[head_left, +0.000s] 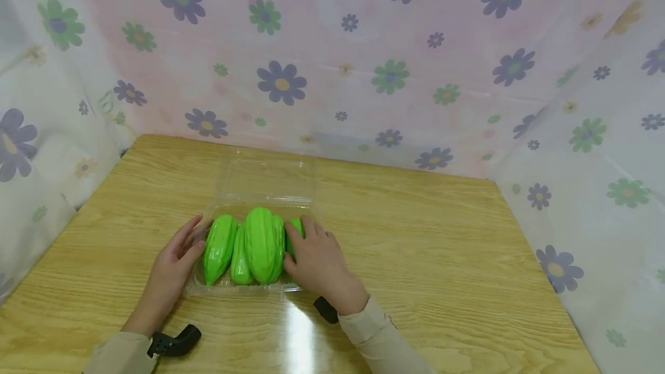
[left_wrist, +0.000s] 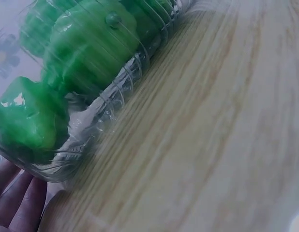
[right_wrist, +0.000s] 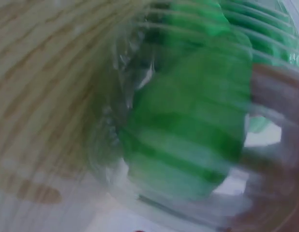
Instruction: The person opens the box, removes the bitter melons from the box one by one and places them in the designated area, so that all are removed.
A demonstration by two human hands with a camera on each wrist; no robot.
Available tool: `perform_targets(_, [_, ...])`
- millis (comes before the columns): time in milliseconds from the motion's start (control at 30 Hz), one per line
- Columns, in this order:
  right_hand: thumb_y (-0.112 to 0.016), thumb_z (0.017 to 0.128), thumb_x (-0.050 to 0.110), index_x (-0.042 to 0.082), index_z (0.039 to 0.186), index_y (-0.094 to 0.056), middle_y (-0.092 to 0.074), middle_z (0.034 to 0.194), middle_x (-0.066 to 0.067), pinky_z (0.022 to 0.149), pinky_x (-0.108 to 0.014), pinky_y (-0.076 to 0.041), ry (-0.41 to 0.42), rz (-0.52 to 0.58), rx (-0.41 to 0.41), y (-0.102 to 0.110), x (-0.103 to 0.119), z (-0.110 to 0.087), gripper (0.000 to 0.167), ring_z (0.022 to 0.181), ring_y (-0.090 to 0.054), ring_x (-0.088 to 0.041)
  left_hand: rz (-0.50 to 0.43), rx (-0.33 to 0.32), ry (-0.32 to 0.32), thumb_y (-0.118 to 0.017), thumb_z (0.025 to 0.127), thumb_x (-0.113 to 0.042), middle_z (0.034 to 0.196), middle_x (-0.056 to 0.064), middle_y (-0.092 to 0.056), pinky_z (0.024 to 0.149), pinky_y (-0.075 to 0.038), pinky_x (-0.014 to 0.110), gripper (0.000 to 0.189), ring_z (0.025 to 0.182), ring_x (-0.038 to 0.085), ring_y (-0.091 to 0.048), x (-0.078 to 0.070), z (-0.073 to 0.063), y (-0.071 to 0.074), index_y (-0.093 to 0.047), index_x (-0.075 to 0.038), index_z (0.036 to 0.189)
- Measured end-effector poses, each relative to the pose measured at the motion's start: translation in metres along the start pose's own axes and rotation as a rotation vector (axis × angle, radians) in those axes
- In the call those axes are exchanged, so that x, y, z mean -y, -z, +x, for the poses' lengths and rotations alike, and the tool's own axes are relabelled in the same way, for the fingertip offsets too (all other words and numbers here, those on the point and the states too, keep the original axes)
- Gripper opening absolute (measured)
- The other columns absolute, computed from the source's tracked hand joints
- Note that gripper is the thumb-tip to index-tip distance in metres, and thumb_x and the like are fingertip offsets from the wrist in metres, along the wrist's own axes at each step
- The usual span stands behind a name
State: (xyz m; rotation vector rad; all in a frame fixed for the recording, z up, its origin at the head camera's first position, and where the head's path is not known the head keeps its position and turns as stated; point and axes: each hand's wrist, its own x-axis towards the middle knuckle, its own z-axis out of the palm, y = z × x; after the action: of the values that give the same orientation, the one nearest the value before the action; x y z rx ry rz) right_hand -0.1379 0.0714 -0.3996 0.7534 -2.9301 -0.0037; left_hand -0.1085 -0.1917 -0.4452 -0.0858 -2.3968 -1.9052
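Observation:
A clear plastic clamshell box point(head_left: 244, 289) lies on the table with several bright green, ridged, elongated fruits in it. One large green fruit point(head_left: 261, 245) sits on top near the middle; another green fruit point(head_left: 219, 249) leans at the left end. My left hand point(head_left: 174, 255) touches the box's left side, its fingers point(left_wrist: 21, 205) extended by the corner. Inside the right end, my right hand point(head_left: 319, 255) grips the rightmost green fruit point(head_left: 295, 229), mostly covering it. Through the clear wall, the right wrist view shows this fruit point(right_wrist: 188, 121), blurred, beside the hand.
The box's transparent lid point(head_left: 267, 180) is folded back toward the far side. Wood-grain table point(head_left: 415, 258) extends right of the box. Flower-printed sheets point(head_left: 332, 62) hang behind and at both sides. A black wrist mount point(head_left: 175, 341) sits at the left cuff.

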Motion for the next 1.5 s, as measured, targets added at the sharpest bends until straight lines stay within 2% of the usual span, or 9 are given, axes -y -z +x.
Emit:
perform_targets(133, [-0.053,0.080,0.036,0.018,0.137,-0.035,-0.036,0.128,-0.012,0.075,-0.040,-0.044,-0.040,0.047,-0.043,-0.006,0.002,0.002,0.062,0.102,-0.046,-0.025,0.022,-0.004,-0.010,-0.043,0.095,-0.029,0.138,0.007,-0.039,0.087,-0.032,0.005,0.051,0.119,0.003,-0.039,-0.001,0.000,-0.001,-0.024,-0.025,0.142])
perform_targets(300, [-0.058,0.071,0.028,0.020,0.137,-0.034,-0.038,0.126,-0.012,0.072,-0.040,-0.043,-0.051,0.079,-0.143,-0.011,0.005,0.003,0.070,0.098,-0.046,-0.026,0.036,0.000,-0.025,-0.043,0.095,-0.028,0.138,0.007,-0.038,0.087,-0.031,0.005,0.051,0.119,0.003,-0.038,-0.002,-0.002,-0.002,-0.023,-0.025,0.142])
perform_targets(567, [-0.061,0.073,0.034,0.015,0.138,-0.033,-0.044,0.125,-0.011,0.065,-0.034,-0.036,-0.046,0.049,-0.155,-0.009,0.003,0.004,0.073,0.098,-0.047,-0.025,0.054,-0.012,-0.015,-0.042,0.096,-0.028,0.137,0.012,-0.038,0.086,-0.031,0.004,0.051,0.116,-0.002,-0.038,-0.004,-0.001,-0.001,-0.023,-0.023,0.142])
perform_targets(700, [-0.062,0.073,0.034,0.016,0.138,-0.033,-0.045,0.123,-0.010,0.071,-0.037,-0.036,-0.062,0.067,-0.179,-0.009,0.003,0.005,0.073,0.101,-0.044,-0.025,0.071,-0.020,-0.006,-0.042,0.095,-0.030,0.137,0.013,-0.037,0.085,-0.031,0.003,0.051,0.115,-0.004,-0.037,-0.005,-0.001,-0.001,-0.023,-0.024,0.143])
perform_targets(933, [-0.063,0.072,0.026,0.015,0.138,-0.030,-0.041,0.126,-0.014,0.086,-0.046,-0.036,-0.082,0.184,-0.301,-0.013,0.002,0.007,0.075,0.107,-0.045,-0.027,0.064,-0.024,-0.009,-0.043,0.095,-0.029,0.137,0.014,-0.038,0.085,-0.031,0.003,0.052,0.115,-0.004,-0.038,-0.002,-0.001,-0.001,-0.023,-0.022,0.143])
perform_targets(1167, [-0.063,0.072,0.021,0.015,0.139,-0.028,-0.040,0.127,-0.013,0.081,-0.043,-0.043,-0.079,0.247,-0.371,-0.014,-0.001,0.008,0.076,0.090,-0.056,-0.026,0.068,-0.024,-0.005,-0.043,0.095,-0.030,0.137,0.013,-0.038,0.085,-0.031,0.003,0.052,0.115,-0.003,-0.037,-0.001,-0.002,-0.002,-0.022,-0.023,0.143])
perform_targets(1333, [-0.066,0.072,0.018,0.016,0.140,-0.027,-0.040,0.126,-0.013,0.082,-0.045,-0.043,-0.088,0.322,-0.451,-0.011,-0.005,0.010,0.078,0.095,-0.053,-0.029,0.063,-0.022,0.003,-0.042,0.095,-0.031,0.137,0.013,-0.037,0.084,-0.031,0.003,0.052,0.116,-0.002,-0.037,-0.001,-0.001,-0.002,-0.022,-0.024,0.143])
perform_targets(1500, [-0.065,0.073,0.013,0.017,0.141,-0.024,-0.040,0.127,-0.009,0.072,-0.035,-0.049,-0.061,0.456,-0.480,-0.008,-0.008,0.011,0.079,0.095,-0.053,-0.022,0.058,-0.013,0.005,-0.042,0.095,-0.031,0.138,0.010,-0.037,0.085,-0.032,0.004,0.053,0.117,-0.003,-0.036,-0.002,-0.002,-0.002,-0.021,-0.024,0.143])
